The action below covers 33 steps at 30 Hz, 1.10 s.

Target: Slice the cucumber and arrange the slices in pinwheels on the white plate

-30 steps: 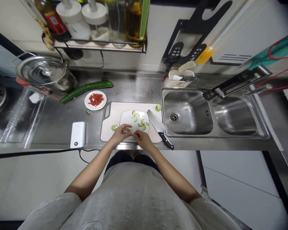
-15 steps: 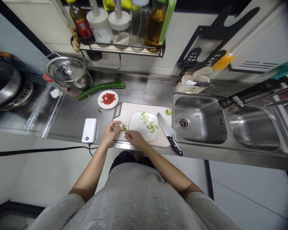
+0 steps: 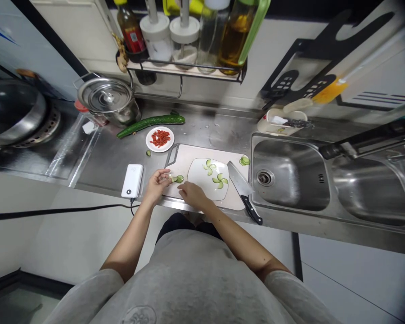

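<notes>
My left hand point(image 3: 158, 185) is closed in a pinch over the left end of the cutting board point(image 3: 184, 152), holding thin green cucumber slices point(image 3: 178, 179) at its fingertips. Close by, my right hand point(image 3: 193, 195) has its fingers curled together at the left edge of a white square plate point(image 3: 202, 180); whatever they may hold is hidden. On that plate lie two pinwheel shapes of cut cucumber point(image 3: 220, 181). A small stack of cucumber slices point(image 3: 244, 160) sits at the board's far right corner. The kitchen knife point(image 3: 240, 180) rests along the plate's right side, black handle toward me.
Behind the board are a small plate of red bits point(image 3: 159, 139) and a whole cucumber point(image 3: 151, 123). A white power bank point(image 3: 132, 181) with a cable lies left. The lidded steel pot point(image 3: 108, 100) stands back left; a double sink point(image 3: 290, 175) is right. Bottles point(image 3: 131, 33) line a rack above.
The view has shifted slightly, moving the counter rightward in the picture. My right fingers have drawn a little away from the slices, which show more fully at my left fingertips.
</notes>
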### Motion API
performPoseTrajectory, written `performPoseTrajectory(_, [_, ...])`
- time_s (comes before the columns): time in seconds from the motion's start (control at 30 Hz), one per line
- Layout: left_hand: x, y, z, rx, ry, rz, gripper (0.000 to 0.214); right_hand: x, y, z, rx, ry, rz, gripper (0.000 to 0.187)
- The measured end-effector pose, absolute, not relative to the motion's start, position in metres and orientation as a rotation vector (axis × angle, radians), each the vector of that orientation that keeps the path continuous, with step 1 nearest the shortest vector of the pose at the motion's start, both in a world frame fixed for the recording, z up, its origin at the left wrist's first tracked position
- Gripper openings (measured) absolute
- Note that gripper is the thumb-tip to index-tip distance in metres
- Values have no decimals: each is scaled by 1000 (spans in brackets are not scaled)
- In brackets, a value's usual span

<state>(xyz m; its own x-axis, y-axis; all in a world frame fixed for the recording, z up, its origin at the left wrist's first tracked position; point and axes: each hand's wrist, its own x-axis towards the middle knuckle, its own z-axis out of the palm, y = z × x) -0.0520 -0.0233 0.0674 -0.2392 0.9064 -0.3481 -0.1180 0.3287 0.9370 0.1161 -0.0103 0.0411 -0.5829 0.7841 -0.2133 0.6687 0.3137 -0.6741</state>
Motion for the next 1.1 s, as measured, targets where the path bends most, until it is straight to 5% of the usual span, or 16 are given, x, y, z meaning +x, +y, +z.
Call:
performPoseTrajectory(0.47, [-38, -22, 68, 757, 1400, 1067, 44, 126, -6, 55, -1253, -2234, 859, 19])
performPoseTrajectory(1.1, [28, 2, 20, 1448, 1205, 449, 37, 200, -27, 38, -1872, -2056, 1223, 18])
